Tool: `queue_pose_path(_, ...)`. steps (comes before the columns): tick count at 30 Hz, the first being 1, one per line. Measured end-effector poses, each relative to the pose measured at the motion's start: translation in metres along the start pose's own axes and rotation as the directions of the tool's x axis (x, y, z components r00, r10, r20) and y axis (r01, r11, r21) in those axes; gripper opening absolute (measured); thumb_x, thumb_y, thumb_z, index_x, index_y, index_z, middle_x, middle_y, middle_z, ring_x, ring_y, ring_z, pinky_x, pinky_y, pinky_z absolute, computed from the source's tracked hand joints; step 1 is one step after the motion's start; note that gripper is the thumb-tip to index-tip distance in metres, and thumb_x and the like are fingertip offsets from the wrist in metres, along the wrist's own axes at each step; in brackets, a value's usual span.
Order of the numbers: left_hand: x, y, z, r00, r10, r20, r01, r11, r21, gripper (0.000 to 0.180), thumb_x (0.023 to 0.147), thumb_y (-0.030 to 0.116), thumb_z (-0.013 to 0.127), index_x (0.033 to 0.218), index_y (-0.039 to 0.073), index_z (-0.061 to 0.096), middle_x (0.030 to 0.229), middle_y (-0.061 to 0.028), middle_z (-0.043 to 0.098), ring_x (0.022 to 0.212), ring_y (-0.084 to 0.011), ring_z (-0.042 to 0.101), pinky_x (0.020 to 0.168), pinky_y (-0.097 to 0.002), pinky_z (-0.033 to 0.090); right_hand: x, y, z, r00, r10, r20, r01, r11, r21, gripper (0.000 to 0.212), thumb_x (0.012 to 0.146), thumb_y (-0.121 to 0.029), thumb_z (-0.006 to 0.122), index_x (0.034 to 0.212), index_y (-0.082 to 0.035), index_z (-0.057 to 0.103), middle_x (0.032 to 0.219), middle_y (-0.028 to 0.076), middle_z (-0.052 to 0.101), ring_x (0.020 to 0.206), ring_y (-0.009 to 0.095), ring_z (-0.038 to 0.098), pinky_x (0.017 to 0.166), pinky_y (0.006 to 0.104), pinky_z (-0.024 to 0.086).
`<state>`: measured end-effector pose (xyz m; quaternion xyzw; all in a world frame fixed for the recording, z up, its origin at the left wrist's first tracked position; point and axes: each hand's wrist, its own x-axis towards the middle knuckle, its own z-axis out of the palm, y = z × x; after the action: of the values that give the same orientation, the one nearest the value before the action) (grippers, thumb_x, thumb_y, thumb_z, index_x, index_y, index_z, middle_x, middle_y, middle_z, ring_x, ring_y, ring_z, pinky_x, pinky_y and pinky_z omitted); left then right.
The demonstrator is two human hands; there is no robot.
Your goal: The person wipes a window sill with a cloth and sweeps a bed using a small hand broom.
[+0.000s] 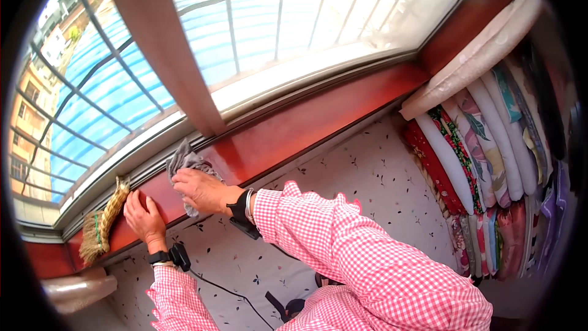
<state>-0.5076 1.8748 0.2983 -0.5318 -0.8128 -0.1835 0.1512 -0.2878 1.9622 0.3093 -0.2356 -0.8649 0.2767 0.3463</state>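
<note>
Right hand [205, 191] lies over the grey cloth [191, 158] on the red sill [282, 138], next to the window track [141, 175]; from here I can't tell if its grip clenches or just presses. For even wiping: palm flat, loose corners tucked, steady strokes lengthwise. Left hand [145, 217] holds nothing, fingers loosely spread at the sill, just beside a straw brush [105, 224]. No container spotted; folded fabrics [471, 147] stacked at right, near a pale roll [478, 55].
</note>
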Motion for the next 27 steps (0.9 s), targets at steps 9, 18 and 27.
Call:
queue_pose_path(9, 0.003, -0.024, 0.019, 0.994, 0.080, 0.070, -0.078, 0.996, -0.036, 0.038, 0.092, 0.023, 0.049, 0.124, 0.003, 0.050, 0.129, -0.0143, 0.049, 0.121, -0.0315, 0.041, 0.103, -0.0420, 0.031, -0.139, 0.130, -0.246, 0.941, 0.246, -0.231, -0.316, 0.885, -0.342, 0.021, 0.083, -0.013, 0.059, 0.103, -0.005, 0.058, 0.111, 0.011, 0.056, 0.111, 0.030, 0.049, 0.095, 0.0389, 0.041)
queue_pose_path(18, 0.007, -0.056, 0.004, 0.981, 0.168, 0.096, -0.175, 0.982, 0.074, 0.039, 0.091, 0.027, 0.050, 0.119, 0.001, 0.053, 0.120, -0.0184, 0.054, 0.113, -0.0337, 0.048, 0.096, -0.0427, 0.037, -0.249, 0.253, -0.448, 0.694, 0.405, -0.596, -0.710, 0.524, -0.470, 0.029, 0.087, -0.022, 0.058, 0.106, -0.001, 0.053, 0.111, 0.015, 0.052, 0.111, 0.035, 0.047, 0.092, 0.0413, 0.041)
queue_pose_path(27, 0.012, -0.029, -0.018, 0.990, 0.089, 0.110, -0.092, 0.995, 0.023, 0.042, 0.089, 0.027, 0.055, 0.117, -0.004, 0.056, 0.118, -0.0229, 0.056, 0.110, -0.0365, 0.051, 0.099, -0.0436, 0.038, -0.300, 0.349, -0.573, 0.435, 0.529, -0.729, -0.849, -0.030, -0.528, 0.047, 0.091, -0.032, 0.042, 0.125, 0.000, 0.041, 0.129, 0.021, 0.045, 0.123, 0.037, 0.038, 0.102, 0.0483, 0.032)
